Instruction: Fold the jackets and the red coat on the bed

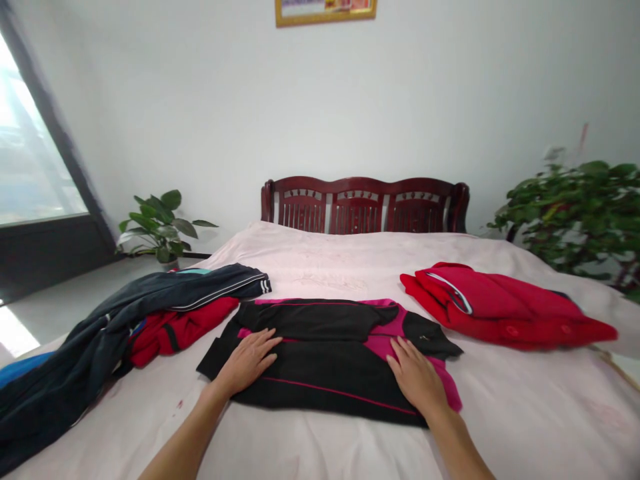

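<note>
A black jacket with magenta panels and piping point(320, 363) lies in front of me, its sleeves folded over the body. My left hand point(250, 361) rests flat on its left part, fingers stretched out. On the magenta part at the right lies my right hand point(416, 377), palm down with the fingers apart. Neither hand grips the cloth. Under the jacket is a pale pink bedsheet point(320, 453).
To the right sits a stack of folded red clothes point(510, 310). Dark navy clothing with white stripes point(165, 300) is heaped at the left over a red garment point(175, 330). A wooden headboard point(357, 203) and leafy plants point(163, 223) stand beyond.
</note>
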`<state>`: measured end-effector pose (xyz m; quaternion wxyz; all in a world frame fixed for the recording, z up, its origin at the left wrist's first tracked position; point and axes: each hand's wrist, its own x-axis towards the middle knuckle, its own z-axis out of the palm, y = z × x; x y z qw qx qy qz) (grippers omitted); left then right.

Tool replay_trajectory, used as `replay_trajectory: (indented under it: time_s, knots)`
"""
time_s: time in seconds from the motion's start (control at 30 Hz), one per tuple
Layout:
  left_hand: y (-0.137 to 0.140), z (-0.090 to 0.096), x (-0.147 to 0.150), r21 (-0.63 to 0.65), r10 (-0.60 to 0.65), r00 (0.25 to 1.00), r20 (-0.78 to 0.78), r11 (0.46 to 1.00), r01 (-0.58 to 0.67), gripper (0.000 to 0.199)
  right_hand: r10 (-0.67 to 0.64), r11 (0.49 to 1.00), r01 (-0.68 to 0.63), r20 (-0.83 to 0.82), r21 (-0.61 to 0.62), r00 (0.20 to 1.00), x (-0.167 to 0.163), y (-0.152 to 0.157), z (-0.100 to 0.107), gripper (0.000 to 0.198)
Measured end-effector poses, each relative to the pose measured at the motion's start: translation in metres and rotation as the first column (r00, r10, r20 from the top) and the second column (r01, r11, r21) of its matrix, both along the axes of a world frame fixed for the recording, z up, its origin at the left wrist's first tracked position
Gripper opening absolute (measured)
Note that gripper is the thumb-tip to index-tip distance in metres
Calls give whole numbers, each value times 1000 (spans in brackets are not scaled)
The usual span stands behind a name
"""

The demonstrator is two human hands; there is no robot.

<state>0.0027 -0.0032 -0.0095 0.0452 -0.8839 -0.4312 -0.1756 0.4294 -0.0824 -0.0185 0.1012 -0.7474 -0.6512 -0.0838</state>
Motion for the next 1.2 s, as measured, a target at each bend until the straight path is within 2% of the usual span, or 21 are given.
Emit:
replay_trajectory:
  time_s: [0.47,1.1,1.2]
  knots:
    - [-8,10,4,-111,37,998,53,993,-31,43,76,982,-83,47,172,996,10,3,-15,50]
    - [-8,9,6,-115,50,995,85,993,-40,41,91,980,-97,41,176,995,10,2,-15,48]
    - [-8,12,7,-77,113,987,117,992,-104,36,97,980,-106,56,167,994,9,1,-13,49]
